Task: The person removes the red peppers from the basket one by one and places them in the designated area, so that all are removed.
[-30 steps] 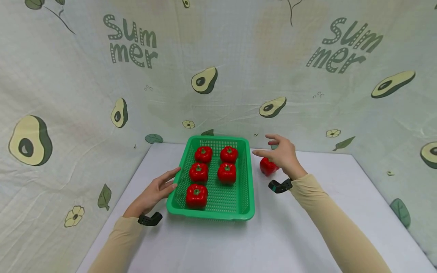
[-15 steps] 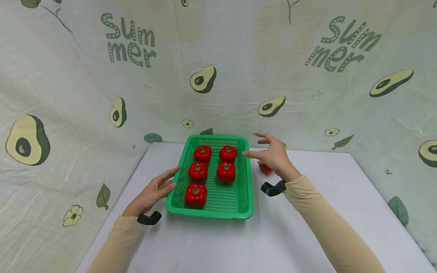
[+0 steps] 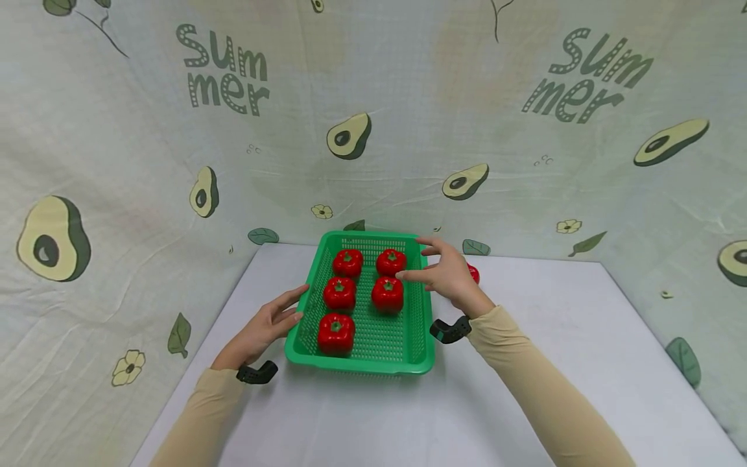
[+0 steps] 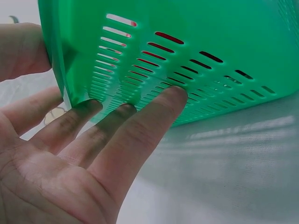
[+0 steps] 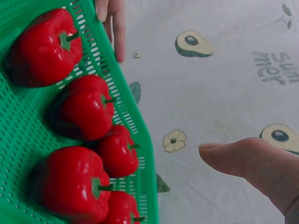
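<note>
A green plastic basket holds several red bell peppers, standing upright with green stems. My left hand holds its left side, thumb at the rim. In the left wrist view the other fingers lie against the slotted outer wall. My right hand reaches over the basket's right rim, thumb and forefinger spread apart, nothing between them. Its thumb tip overlaps the pepper in the right row. Another red bell pepper lies outside on the right, mostly hidden behind the right hand.
A white table carries the basket, with a pale cloth printed with avocados hanging behind and at both sides. Inside the basket, bare mesh floor shows at the front right.
My right hand has moved left from above the loose pepper to the basket's right rim, fingers still spread. The left hand, basket and peppers stay where they were.
</note>
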A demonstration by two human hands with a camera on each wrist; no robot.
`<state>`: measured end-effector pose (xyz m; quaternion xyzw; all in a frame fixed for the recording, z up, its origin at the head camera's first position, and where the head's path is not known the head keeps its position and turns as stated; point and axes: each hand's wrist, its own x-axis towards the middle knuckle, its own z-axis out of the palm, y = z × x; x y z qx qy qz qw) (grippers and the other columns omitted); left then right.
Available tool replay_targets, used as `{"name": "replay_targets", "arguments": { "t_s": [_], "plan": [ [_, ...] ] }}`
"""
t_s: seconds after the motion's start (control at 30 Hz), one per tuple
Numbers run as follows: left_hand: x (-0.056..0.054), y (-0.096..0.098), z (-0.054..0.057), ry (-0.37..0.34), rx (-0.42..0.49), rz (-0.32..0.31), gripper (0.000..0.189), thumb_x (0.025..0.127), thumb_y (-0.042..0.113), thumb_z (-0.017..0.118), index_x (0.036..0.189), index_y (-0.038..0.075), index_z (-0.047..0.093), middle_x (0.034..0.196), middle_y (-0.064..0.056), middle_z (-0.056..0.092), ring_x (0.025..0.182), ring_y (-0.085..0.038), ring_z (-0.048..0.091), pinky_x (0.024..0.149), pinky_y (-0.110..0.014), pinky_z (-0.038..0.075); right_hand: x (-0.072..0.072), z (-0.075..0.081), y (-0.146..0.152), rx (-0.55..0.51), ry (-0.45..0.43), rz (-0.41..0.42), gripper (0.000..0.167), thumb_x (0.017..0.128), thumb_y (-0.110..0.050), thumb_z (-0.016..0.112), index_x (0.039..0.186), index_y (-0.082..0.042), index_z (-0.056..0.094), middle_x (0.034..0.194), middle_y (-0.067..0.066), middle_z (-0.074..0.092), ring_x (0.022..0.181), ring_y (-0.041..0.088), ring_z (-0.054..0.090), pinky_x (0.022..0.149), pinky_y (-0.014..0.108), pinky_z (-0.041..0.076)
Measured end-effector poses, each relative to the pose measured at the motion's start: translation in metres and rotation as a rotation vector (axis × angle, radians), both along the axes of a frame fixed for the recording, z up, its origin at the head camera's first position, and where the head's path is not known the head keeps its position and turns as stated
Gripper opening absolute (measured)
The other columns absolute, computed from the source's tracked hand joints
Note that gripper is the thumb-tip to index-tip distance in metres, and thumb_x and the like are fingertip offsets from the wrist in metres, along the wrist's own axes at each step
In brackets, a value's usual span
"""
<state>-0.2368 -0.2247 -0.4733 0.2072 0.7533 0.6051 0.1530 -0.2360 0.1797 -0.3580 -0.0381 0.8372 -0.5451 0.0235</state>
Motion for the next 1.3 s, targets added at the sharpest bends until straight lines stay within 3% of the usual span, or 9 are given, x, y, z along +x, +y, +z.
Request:
{"name": "replay_targets", "arguments": {
  "t_s": [0.2, 0.4, 0.53, 0.6, 0.83, 1.0, 1.3],
  "plan": [
    [-0.001, 0.0, -0.001, -0.003, 0.009, -0.009, 0.067, 0.115, 0.018, 0.058, 0.174, 0.01, 0.027, 0.178, -0.025, 0.021, 0.157, -0.058, 0.029, 0.105, -0.056, 0.056, -0.001, -0.005, -0.011, -0.02, -0.001, 0.033, 0.083, 0.091, -0.025, 0.092, 0.162, -0.009, 0.052, 0.154, 0.024, 0.052, 0.109, 0.039, 0.07, 0.089, 0.055, 0.064],
    [-0.001, 0.001, -0.001, -0.011, 0.009, -0.013, 0.067, 0.116, 0.018, 0.058, 0.175, 0.011, 0.026, 0.178, -0.024, 0.02, 0.153, -0.056, 0.038, 0.104, -0.054, 0.057, 0.001, -0.012, -0.022, -0.019, 0.005, 0.051, 0.077, 0.09, -0.021, 0.092, 0.158, -0.01, 0.058, 0.15, 0.024, 0.055, 0.103, 0.035, 0.07, 0.077, 0.043, 0.064],
    [-0.001, 0.002, -0.002, -0.014, 0.003, -0.017, 0.067, 0.116, 0.02, 0.057, 0.175, 0.011, 0.026, 0.178, -0.024, 0.019, 0.156, -0.056, 0.032, 0.106, -0.057, 0.056, 0.0, -0.021, -0.03, 0.049, 0.005, 0.064, 0.078, 0.09, -0.02, 0.092, 0.158, -0.01, 0.057, 0.151, 0.025, 0.055, 0.097, 0.031, 0.062, 0.072, 0.035, 0.057],
    [-0.001, 0.003, -0.003, -0.015, -0.001, -0.018, 0.067, 0.116, 0.02, 0.057, 0.175, 0.011, 0.025, 0.178, -0.024, 0.019, 0.157, -0.056, 0.03, 0.106, -0.057, 0.056, 0.0, -0.025, -0.034, 0.085, 0.003, 0.068, 0.079, 0.09, -0.02, 0.092, 0.159, -0.009, 0.056, 0.151, 0.025, 0.055, 0.1, 0.032, 0.059, 0.073, 0.035, 0.055],
    [0.0, 0.003, -0.002, -0.013, -0.014, -0.012, 0.067, 0.116, 0.021, 0.056, 0.175, 0.012, 0.025, 0.178, -0.024, 0.019, 0.158, -0.056, 0.029, 0.106, -0.057, 0.056, -0.006, -0.036, -0.043, 0.121, 0.009, 0.055, 0.076, 0.092, -0.017, 0.09, 0.159, -0.006, 0.055, 0.153, 0.026, 0.055, 0.136, 0.046, 0.051, 0.099, 0.054, 0.058],
    [0.001, 0.003, 0.0, -0.017, -0.006, -0.017, 0.067, 0.117, 0.022, 0.056, 0.175, 0.012, 0.024, 0.179, -0.024, 0.017, 0.158, -0.055, 0.029, 0.107, -0.057, 0.055, -0.009, -0.042, -0.046, 0.107, 0.008, 0.059, 0.073, 0.092, -0.014, 0.089, 0.157, -0.004, 0.058, 0.149, 0.027, 0.056, 0.137, 0.044, 0.051, 0.104, 0.058, 0.055],
    [0.001, -0.001, -0.001, -0.007, -0.019, -0.016, 0.067, 0.117, 0.022, 0.056, 0.175, 0.014, 0.025, 0.179, -0.024, 0.017, 0.153, -0.055, 0.038, 0.106, -0.055, 0.056, -0.014, -0.05, -0.053, 0.138, -0.005, 0.085, 0.072, 0.089, -0.014, 0.091, 0.153, 0.0, 0.06, 0.145, 0.029, 0.056, 0.13, 0.042, 0.056, 0.102, 0.054, 0.057]
  ]
}}
